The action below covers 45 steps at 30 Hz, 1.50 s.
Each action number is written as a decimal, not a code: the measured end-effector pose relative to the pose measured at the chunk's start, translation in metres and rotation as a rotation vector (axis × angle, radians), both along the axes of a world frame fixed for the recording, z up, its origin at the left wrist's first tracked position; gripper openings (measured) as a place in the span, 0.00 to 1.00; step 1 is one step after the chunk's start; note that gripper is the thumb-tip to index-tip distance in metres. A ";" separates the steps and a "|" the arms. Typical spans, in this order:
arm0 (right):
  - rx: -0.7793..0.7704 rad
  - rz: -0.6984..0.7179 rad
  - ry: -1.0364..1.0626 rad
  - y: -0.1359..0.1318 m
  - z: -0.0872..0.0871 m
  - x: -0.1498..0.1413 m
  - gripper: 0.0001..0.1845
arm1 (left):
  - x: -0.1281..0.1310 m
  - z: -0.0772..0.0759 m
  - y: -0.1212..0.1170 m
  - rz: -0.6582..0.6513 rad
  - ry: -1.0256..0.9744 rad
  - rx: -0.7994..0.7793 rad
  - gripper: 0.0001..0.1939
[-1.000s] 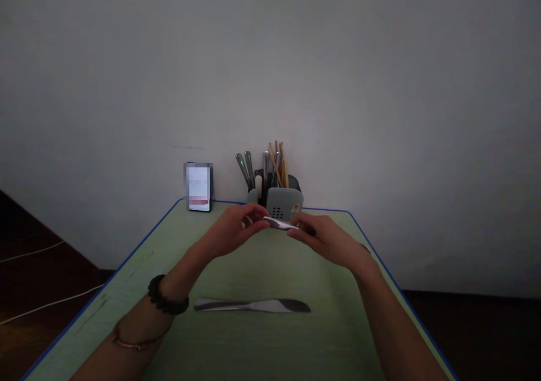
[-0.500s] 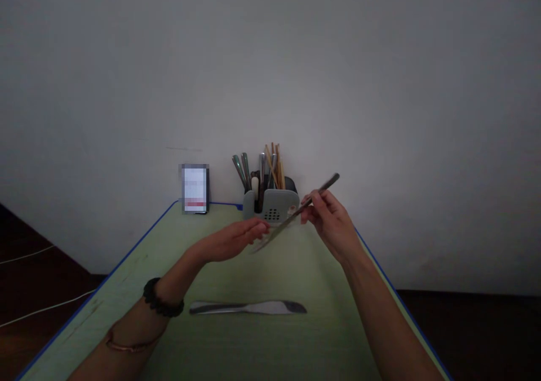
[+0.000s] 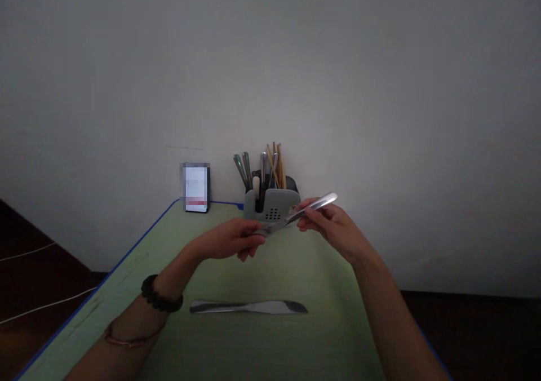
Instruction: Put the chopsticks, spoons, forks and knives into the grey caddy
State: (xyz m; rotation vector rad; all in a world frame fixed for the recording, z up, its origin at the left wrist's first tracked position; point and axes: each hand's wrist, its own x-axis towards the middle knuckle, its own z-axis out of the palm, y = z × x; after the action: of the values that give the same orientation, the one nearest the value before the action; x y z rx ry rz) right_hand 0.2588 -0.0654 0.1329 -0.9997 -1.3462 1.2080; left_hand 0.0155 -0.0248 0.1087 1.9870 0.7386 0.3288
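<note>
A metal table knife is held between my two hands, slanting up to the right. My right hand pinches it near its shiny handle, with the handle's end sticking out past the fingers. My left hand is closed on the lower end, thumb below and fingers partly curled, so the tip is hidden. A second table knife lies flat on the green table, below my hands, its handle to the left and its blade to the right.
Behind my hands a grey cutlery holder stands against the wall, holding several metal handles and wooden chopsticks. A phone with a blurred lit screen leans at the table's back left corner. White cables run at the left.
My left hand has closed on the knife's lower end, where its fingers were stretched out before. The knife has turned, showing its broad handle face, and its handle end has dropped slightly.
</note>
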 end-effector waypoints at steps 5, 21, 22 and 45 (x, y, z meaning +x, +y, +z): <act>0.009 -0.062 0.079 0.002 0.000 -0.003 0.14 | -0.001 -0.001 0.000 0.037 0.004 0.005 0.17; 0.476 -0.405 -0.109 0.027 0.068 -0.012 0.17 | 0.018 0.002 0.085 0.595 0.099 0.912 0.18; 0.501 -0.395 -0.160 0.032 0.075 -0.014 0.17 | 0.022 0.004 0.087 0.585 0.144 0.925 0.18; 0.473 -0.227 -0.944 0.106 0.081 -0.048 0.09 | 0.027 0.008 0.114 0.581 0.028 0.786 0.11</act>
State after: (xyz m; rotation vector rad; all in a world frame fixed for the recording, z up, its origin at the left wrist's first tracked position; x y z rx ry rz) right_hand 0.2111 0.0408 0.2141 -1.3754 -2.0298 0.1627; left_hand 0.0420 0.0887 0.1163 2.4516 1.3513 1.0678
